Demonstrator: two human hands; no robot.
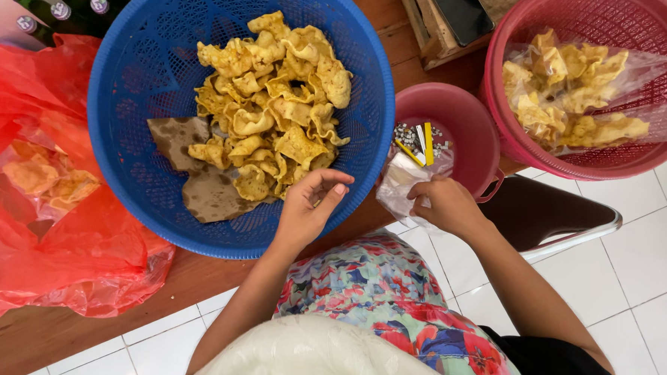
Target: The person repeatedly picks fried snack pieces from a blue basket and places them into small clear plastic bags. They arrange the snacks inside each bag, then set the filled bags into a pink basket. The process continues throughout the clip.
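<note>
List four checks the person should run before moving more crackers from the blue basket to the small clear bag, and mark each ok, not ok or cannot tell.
1. Yellow crackers left in the blue basket: ok.
2. Left hand at the basket rim, within reach of them: ok.
3. Right hand grips the clear bag: ok.
4. Bag mouth open: cannot tell.
5. Left hand's fingers hold a cracker: cannot tell.
</note>
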